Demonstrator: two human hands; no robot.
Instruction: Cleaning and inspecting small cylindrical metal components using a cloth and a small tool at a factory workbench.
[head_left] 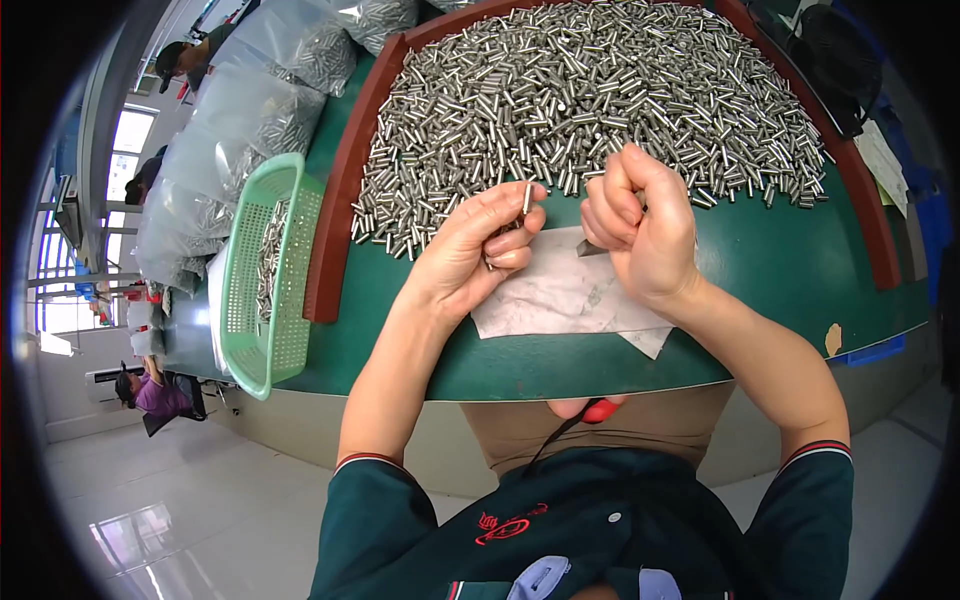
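My left hand (472, 242) is closed with a short shiny metal pin (527, 198) upright between thumb and fingertips. More metal shows between its curled fingers, perhaps further pins. To its right, my right hand (645, 228) is curled into a fist, thumb against the forefinger. A small dark grey piece (590, 248) pokes out below its fingers; its kind cannot be made out. Beneath both hands a stained whitish cloth (570, 300) lies on the green tabletop (500, 368). Just beyond them spreads a large heap of loose metal pins (600, 95).
A dark red raised border (345, 220) frames the heap. Left of it stands a light green plastic basket (290, 350) with pins inside. Clear plastic bags (205, 150) of pins line the far left. A black object (838, 65) sits at the far right. Other people are in the left background.
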